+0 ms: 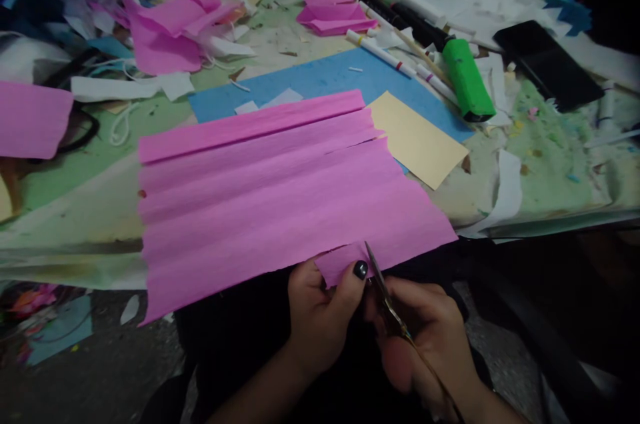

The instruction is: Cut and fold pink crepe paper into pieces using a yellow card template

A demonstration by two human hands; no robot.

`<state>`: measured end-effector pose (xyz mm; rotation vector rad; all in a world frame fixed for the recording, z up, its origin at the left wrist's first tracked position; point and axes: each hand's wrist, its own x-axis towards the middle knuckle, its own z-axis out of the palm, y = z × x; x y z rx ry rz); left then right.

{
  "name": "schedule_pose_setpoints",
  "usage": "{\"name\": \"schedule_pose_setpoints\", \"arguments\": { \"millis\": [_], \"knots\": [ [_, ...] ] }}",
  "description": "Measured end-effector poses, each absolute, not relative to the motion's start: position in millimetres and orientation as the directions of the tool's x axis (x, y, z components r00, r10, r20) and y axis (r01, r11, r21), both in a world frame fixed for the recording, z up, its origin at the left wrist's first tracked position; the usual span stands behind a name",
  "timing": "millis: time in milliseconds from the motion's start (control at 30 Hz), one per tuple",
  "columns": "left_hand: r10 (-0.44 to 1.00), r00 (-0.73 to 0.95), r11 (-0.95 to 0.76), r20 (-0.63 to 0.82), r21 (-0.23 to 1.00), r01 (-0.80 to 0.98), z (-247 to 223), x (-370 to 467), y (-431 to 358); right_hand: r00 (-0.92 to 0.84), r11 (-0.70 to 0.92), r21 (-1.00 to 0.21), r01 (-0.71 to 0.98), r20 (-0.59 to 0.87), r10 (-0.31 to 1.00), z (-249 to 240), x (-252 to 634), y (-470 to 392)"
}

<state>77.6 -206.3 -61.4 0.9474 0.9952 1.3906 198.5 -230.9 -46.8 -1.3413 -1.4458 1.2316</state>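
Note:
A large sheet of pink crepe paper [260, 191] hangs over the table's front edge, its lower border above my lap. My left hand [325, 307] pinches a small flap of that border between thumb and fingers. Scissors [387, 304] with thin metal blades sit in my right hand [430, 331], tips pointing up at the paper just right of my left thumb. A slit runs along the top of the pinched flap. The fingers of my right hand wrap the scissors and partly hide the handles.
Behind the sheet lie blue paper [320, 77] and a cream card [420, 141]. Marker pens [380, 54], a green block-shaped thing [467, 77] and a black phone [547, 64] lie at the right. Crumpled pink paper [165, 31] and white scraps [125, 87] cover the left. The table edge [545, 224] runs across.

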Motion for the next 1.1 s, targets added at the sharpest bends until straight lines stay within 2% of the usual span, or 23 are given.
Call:
{"name": "schedule_pose_setpoints", "arguments": {
  "millis": [533,800,1100],
  "knots": [
    [0.991,-0.135,-0.055,0.026,0.974,-0.219,-59.4,77.5,-205.2,-0.131,-0.114,-0.991,0.073,-0.123,0.984,-49.7,196.0,-230.5],
    [0.993,-0.112,-0.05,0.022,0.966,-0.255,-62.0,78.3,-205.5,-0.106,-0.067,-0.983,0.173,-0.086,0.991,-47.3,193.4,-227.5],
    [0.994,-0.102,0.005,-0.032,0.966,-0.259,-59.2,78.6,-206.0,-0.09,-0.057,-0.982,0.181,-0.074,0.993,-46.0,192.6,-228.9]
  ]
}}
